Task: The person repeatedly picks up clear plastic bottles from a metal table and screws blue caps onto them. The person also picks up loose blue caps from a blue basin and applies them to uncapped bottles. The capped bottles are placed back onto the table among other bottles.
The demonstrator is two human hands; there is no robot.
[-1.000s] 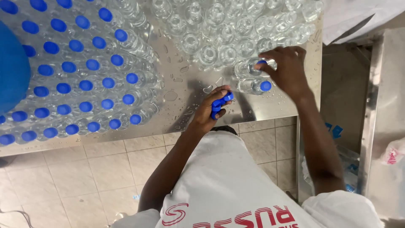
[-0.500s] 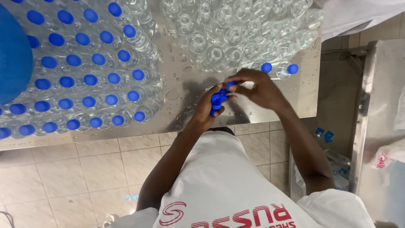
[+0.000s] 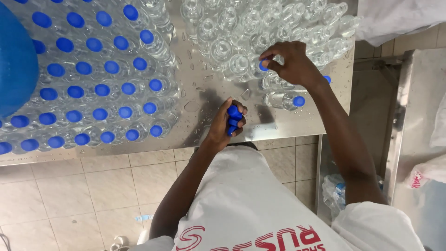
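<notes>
My left hand [image 3: 223, 125] is closed around a short stack of blue caps [image 3: 233, 117], just above the near edge of the wet steel table [image 3: 200, 104]. My right hand [image 3: 291, 62] reaches further in and presses one blue cap [image 3: 263, 65] with its fingertips onto a clear bottle at the edge of a cluster of uncapped clear bottles [image 3: 232, 32]. A capped bottle [image 3: 282, 99] stands just below my right wrist, and the cap of another shows beside the wrist.
Several rows of blue-capped bottles [image 3: 93, 88] fill the table's left half. A large blue rounded object [image 3: 16, 60] sits at the far left. A white-sleeved person [image 3: 395, 18] stands at the top right. A second steel surface [image 3: 418, 139] lies on the right, and a plastic bag [image 3: 337, 190] on the tiled floor.
My right hand came back to the caps in my left hand, took one, and has moved up into the uncapped cluster with it. My left hand has stayed put.
</notes>
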